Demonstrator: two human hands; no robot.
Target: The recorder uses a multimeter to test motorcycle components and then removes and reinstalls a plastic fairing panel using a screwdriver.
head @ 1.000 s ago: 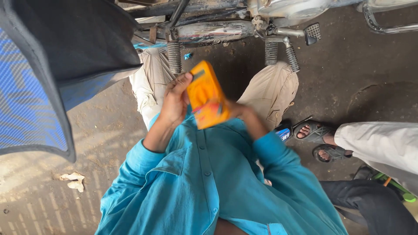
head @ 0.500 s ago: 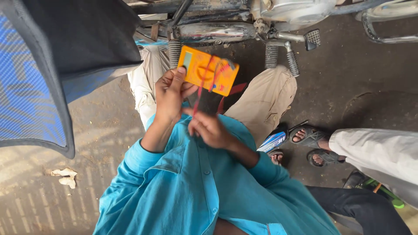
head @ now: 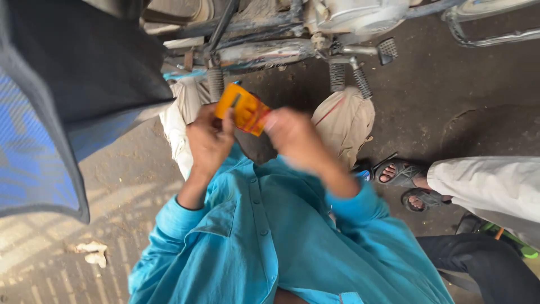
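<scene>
An orange multimeter [head: 243, 108] with red leads is held up in front of my chest, above my knees. My left hand [head: 209, 139] grips its left side, thumb on the front. My right hand [head: 292, 134] is blurred with motion and touches the meter's right edge; whether it grips it is unclear. I wear a teal shirt [head: 264, 236] with rolled sleeves and pale trousers [head: 343, 121].
A motorcycle's underside [head: 292, 39] with springs and a footpeg lies just ahead on dark ground. A blue-and-black panel [head: 50, 101] fills the left. Another person's sandalled feet [head: 402, 177] and pale trouser leg [head: 489, 186] are at the right. Crumpled paper [head: 90, 252] lies at the lower left.
The meter has tilted and come lower and closer. My right hand rose from the leads near my chest up to the meter's right edge. The view shifted slightly.
</scene>
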